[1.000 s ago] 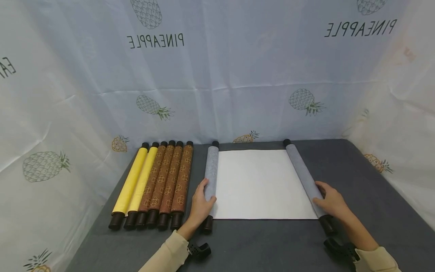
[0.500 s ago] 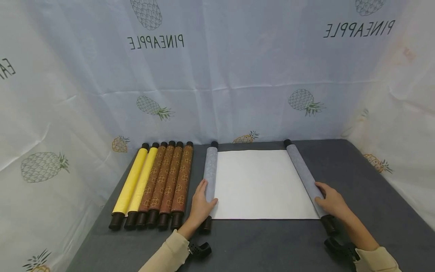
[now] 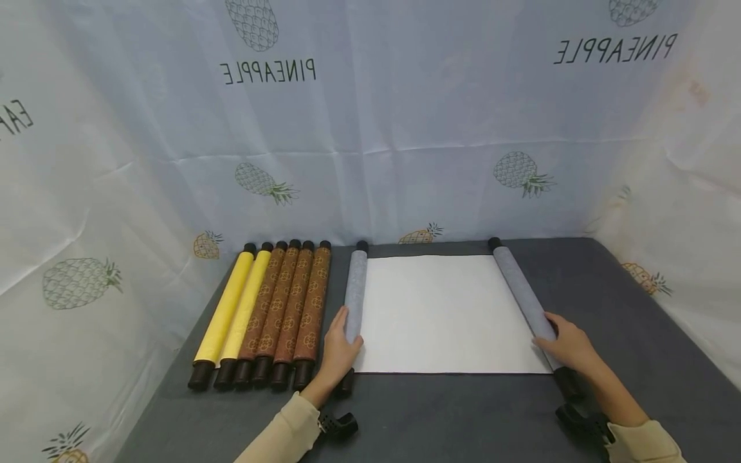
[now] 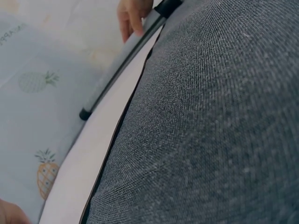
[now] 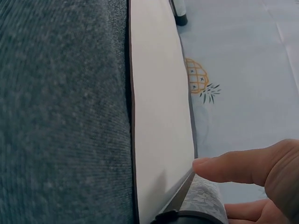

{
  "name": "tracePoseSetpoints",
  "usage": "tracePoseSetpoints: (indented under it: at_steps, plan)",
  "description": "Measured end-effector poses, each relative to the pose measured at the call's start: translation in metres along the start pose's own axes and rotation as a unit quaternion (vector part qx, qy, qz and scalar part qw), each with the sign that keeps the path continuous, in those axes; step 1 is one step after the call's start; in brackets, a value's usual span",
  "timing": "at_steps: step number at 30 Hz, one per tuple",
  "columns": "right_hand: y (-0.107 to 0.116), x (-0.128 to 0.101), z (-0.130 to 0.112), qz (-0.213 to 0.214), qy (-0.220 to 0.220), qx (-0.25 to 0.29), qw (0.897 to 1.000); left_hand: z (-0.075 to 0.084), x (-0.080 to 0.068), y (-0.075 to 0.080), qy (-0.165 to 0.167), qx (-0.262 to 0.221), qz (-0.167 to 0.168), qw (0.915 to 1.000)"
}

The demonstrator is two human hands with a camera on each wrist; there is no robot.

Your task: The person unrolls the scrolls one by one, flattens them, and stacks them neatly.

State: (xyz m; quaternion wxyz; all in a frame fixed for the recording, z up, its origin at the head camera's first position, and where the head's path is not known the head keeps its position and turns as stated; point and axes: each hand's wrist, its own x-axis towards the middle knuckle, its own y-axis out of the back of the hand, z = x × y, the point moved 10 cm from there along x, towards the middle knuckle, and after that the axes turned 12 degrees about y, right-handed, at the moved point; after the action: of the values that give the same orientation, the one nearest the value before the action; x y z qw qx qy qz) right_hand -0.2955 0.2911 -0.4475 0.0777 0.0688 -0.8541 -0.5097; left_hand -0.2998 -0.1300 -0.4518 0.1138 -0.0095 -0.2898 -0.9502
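Observation:
A hanging scroll lies partly unrolled on the table, its blank white paper (image 3: 440, 315) spread between two grey patterned rolls with black end knobs. My left hand (image 3: 338, 350) holds the left roll (image 3: 356, 289) near its front end, fingers along the outer side and thumb on the inner side. The right roll (image 3: 521, 289), slanting toward the front right, is held by my right hand (image 3: 570, 347) near its front knob. In the right wrist view the right thumb (image 5: 233, 164) reaches over the roll (image 5: 203, 198) at the paper's edge. The left wrist view shows only a bit of the left hand (image 4: 11, 213).
Left of the open scroll, two yellow scrolls (image 3: 222, 308) and several brown patterned scrolls (image 3: 312, 302) lie rolled up side by side. The dark grey table (image 3: 440, 418) backs onto a pineapple-print curtain (image 3: 370, 116), which also hangs at both sides.
The left roll has shifted slightly left with my left hand, and the right roll slightly right with my right hand. A little more white paper shows between them.

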Motion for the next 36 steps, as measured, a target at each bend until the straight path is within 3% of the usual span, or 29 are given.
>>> tracePoseSetpoints:
  at_steps: [8,22,36]
  plan:
    - [0.001,-0.002,0.005,-0.002,-0.002,-0.004,1.000,-0.009,0.002,0.002,0.031,-0.004,0.007,0.9995]
    - [0.011,-0.003,0.010,0.020,-0.018,0.007,1.000,-0.004,0.002,0.012,0.009,-0.008,0.005,0.9999]
    - [0.019,-0.010,0.016,0.030,-0.021,0.017,0.999,-0.003,0.003,0.016,0.010,-0.010,0.007,0.9999]
